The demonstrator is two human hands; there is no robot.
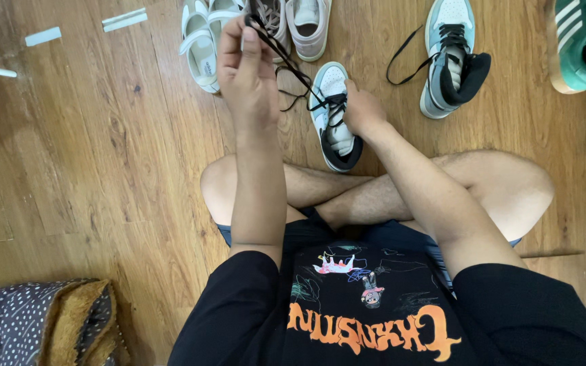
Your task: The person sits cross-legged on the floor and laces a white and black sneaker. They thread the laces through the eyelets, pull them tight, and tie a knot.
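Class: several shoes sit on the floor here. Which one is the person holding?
The grey-and-white sneaker before the crossed legs: the right hand steadies it while the left hand pulls its black lace.

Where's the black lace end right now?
Head view, upper centre: the left hand pinches the black lace above the sneaker that the right hand steadies.

A home floor is showing here: wood-look flooring [103, 169], several pairs of shoes [259, 34] lying along the top, a spotted cushion [22, 325] lower left.

Pale-blue high-top sneaker [334, 115] upright on floor, black lace [286, 57] pulled taut.
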